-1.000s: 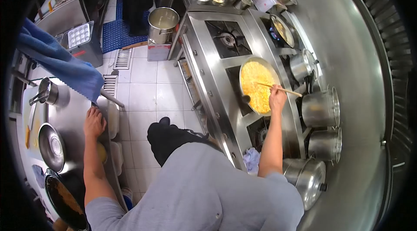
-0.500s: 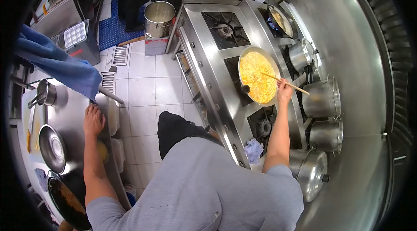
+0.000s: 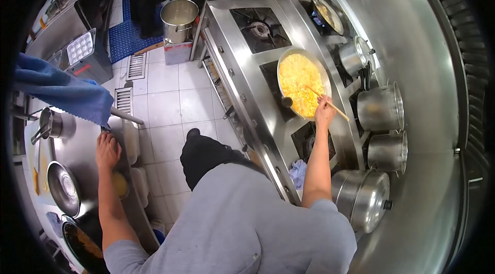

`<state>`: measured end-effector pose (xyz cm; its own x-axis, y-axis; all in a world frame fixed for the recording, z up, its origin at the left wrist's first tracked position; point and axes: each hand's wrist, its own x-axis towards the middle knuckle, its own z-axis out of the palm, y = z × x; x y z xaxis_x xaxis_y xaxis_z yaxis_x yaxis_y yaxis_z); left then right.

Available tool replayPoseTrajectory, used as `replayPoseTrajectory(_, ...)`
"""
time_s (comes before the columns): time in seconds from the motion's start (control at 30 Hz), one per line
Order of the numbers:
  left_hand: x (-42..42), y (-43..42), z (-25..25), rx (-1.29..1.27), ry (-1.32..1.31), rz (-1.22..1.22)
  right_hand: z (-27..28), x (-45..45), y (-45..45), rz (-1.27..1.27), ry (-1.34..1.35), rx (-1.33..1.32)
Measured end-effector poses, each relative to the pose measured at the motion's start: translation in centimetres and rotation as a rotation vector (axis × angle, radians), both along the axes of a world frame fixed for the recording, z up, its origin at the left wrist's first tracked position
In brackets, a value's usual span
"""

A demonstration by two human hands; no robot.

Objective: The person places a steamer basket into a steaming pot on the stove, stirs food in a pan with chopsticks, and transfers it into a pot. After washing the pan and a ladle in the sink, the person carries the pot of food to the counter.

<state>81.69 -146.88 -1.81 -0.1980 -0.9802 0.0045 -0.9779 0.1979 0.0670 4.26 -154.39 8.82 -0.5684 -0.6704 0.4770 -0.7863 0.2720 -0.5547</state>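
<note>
Currently: my right fingers (image 3: 322, 102) clasping wooden chopsticks (image 3: 339, 111) in frying pan (image 3: 323, 71), centre-right; left fingers (image 3: 106, 138) loose on steel desk (image 3: 85, 147), left.

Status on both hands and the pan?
Right hand gripping wooden stick, its tip in yellow food. Left hand resting on steel counter. Pan on stove. Nothing seen blocking the stick.

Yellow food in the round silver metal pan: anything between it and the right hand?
Nothing visible: the bare right hand is at the edge of the round silver metal pan, its long wooden utensil reaching into the yellow crumbly food. The dark rounded knob at its left edge lies clear of that path.
</note>
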Motion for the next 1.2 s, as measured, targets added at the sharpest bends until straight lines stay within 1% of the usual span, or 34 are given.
replayPoseTrajectory(0.07,-0.2,0.0,0.1,0.000,0.012,-0.007,2.8,2.3,0.3,0.156,-0.072,0.079)
replayPoseTrajectory(0.13,-0.2,-0.1,0.1,-0.003,0.024,-0.006,6.4,3.8,1.5,0.142,-0.046,0.099)
replayPoseTrajectory(0.2,-0.2,-0.2,-0.1,-0.010,0.026,-0.006,10.4,6.5,2.4,0.133,-0.041,0.001)
replayPoseTrajectory(0.23,-0.1,-0.2,-0.2,-0.007,0.022,-0.010,12.0,8.0,2.7,0.129,-0.046,0.004)
replayPoseTrajectory(0.3,-0.1,-0.2,-0.4,-0.014,0.055,-0.009,13.6,11.0,3.4,0.189,0.012,-0.036)
replayPoseTrajectory(0.33,-0.2,-0.2,-0.3,-0.013,0.053,-0.016,13.2,11.8,3.4,0.182,0.010,-0.036)
replayPoseTrajectory(0.4,-0.3,-0.2,0.0,-0.011,0.025,-0.010,12.6,13.2,3.3,0.269,-0.049,0.044)
replayPoseTrajectory(0.47,-0.2,-0.2,0.0,-0.015,0.020,-0.023,8.8,11.4,2.2,0.287,-0.034,0.061)
replayPoseTrajectory(0.53,0.0,-0.3,0.1,-0.018,0.017,-0.042,5.3,8.4,0.9,0.257,0.165,0.121)
replayPoseTrajectory(0.57,-0.1,-0.3,0.1,-0.001,0.020,-0.021,3.9,6.4,0.4,0.250,0.164,0.119)
replayPoseTrajectory(0.63,-0.2,-0.1,-0.2,0.010,0.025,0.001,2.7,2.1,-0.1,0.200,-0.054,0.008)
replayPoseTrajectory(0.77,0.2,-0.1,-0.8,-0.036,0.001,-0.016,3.8,-1.7,0.4,0.153,-0.038,0.027)
replayPoseTrajectory(0.8,0.1,-0.1,-0.8,-0.033,-0.004,-0.009,4.9,-0.9,1.0,0.147,-0.040,0.027)
replayPoseTrajectory(0.87,-0.1,-0.3,-0.6,-0.035,-0.002,-0.011,8.7,0.9,3.1,0.147,-0.181,-0.036)
replayPoseTrajectory(0.93,-0.3,0.1,-0.3,-0.015,-0.002,-0.025,12.9,4.1,5.9,0.067,-0.028,-0.001)
replayPoseTrajectory(0.97,-0.5,0.1,-0.1,0.004,-0.004,-0.015,13.8,5.1,7.0,0.010,0.005,0.003)
replayPoseTrajectory(1.0,-0.7,-0.3,0.1,0.019,-0.006,-0.007,13.5,4.9,7.8,-0.003,0.005,0.007)
replayPoseTrajectory(1.07,-0.9,-0.4,0.2,0.010,0.000,-0.024,12.3,4.1,8.9,-0.110,0.206,0.103)
replayPoseTrajectory(1.13,-0.6,-0.3,0.1,-0.002,0.002,-0.037,6.1,1.4,8.4,-0.149,-0.084,0.040)
replayPoseTrajectory(1.17,-0.4,-0.3,-0.4,-0.003,0.000,-0.039,2.8,0.6,7.9,-0.123,-0.094,-0.051)
replayPoseTrajectory(1.2,-0.3,-0.3,-0.8,-0.007,-0.002,-0.039,0.7,0.6,7.1,-0.095,-0.104,-0.145)
